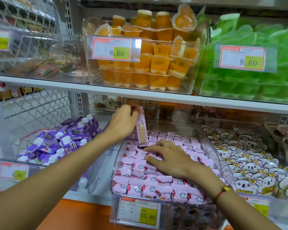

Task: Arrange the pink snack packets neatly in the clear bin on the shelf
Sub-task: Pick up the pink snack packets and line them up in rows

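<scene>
left hand (123, 120) pinching one pink packet (142, 130) upright above bin (223, 156), long axis vertical, right hand (168, 158) spread flat on packets (150, 186) in bin

Bright, even light from above; edges bent by wide lens, left bins (37, 53) blurry, glare on price tag (136, 45).

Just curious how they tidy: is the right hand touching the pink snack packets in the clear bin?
Touching. The head view shows the right hand lying flat on the pink snack packets.
</scene>
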